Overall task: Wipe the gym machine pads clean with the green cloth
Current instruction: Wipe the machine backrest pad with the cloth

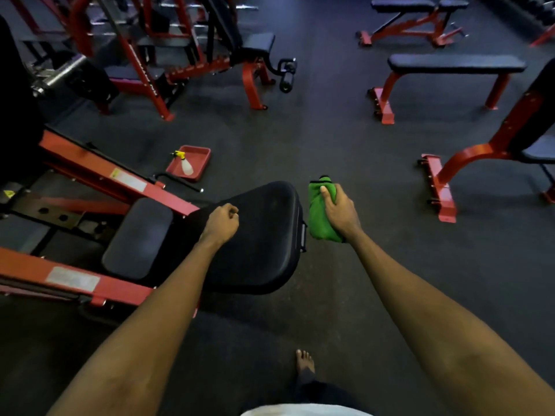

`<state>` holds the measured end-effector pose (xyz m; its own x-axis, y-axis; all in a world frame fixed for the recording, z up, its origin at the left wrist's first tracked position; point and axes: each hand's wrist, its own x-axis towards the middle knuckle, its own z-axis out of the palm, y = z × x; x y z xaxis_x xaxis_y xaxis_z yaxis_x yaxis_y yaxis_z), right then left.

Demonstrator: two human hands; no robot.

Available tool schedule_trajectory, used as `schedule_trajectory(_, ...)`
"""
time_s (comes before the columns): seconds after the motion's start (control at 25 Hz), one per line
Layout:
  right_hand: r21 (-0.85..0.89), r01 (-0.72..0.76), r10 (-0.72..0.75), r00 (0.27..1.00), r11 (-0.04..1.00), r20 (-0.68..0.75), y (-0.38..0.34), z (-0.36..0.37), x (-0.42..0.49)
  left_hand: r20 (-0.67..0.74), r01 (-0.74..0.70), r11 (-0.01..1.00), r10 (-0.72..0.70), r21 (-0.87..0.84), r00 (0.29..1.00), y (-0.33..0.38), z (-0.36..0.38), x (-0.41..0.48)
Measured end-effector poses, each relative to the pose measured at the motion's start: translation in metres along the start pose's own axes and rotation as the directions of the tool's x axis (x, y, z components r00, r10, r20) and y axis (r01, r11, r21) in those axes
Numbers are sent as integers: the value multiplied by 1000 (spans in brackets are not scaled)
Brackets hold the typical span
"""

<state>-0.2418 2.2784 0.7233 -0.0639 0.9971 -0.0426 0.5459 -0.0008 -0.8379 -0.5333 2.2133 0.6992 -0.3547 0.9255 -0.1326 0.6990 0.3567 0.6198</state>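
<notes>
1. Just right of the large black pad [264,253], the right hand [341,210] grips the bunched green cloth [318,219], thumb across its top. The cloth sits beside the pad's right edge; whether it touches that edge I cannot tell.
2. Over the same pad, the left hand [220,222] is curled into a fist with nothing visible in it. Whether it rests on the pad or hovers above it is unclear.
3. To the left of the left hand lies the smaller seat pad [138,238], with faint pale smears, so it probably needs wiping.
4. Beyond the left hand, a red tray [199,153] on the floor holds a spray bottle [186,166], lying down.
5. Judgement: the cloth is in hand, but no pad is under it now, so the wiping looks early or between passes. The dim light shows no clear wet streaks on the large pad.
6. Far beyond the right hand stand other benches [456,63], which may also be left to clean.
</notes>
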Motion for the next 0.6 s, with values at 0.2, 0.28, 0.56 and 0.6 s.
schedule_trajectory(0.2, -34, 24, -19, 990, 999, 142, -10, 38, 94, -30, 112, 994, -112, -11, 993, -10, 12, 63)
schedule_trajectory(0.28, -59, 42, -30, 981, 997, 192, -14, 58, 126, -27, 170, 985, -171, -39, 985, -25, 12, 87)
schedule_trajectory(0.56, -100, 127, -85, 934, 987, 346, -56, 136, 239, -77, 304, 948, -311, -91, 947, -58, -6, 189)
schedule_trajectory(0.6, -97, 134, -92, 930, 986, 355, -61, 143, 251, -88, 316, 943, -325, -102, 942, -60, -9, 198)
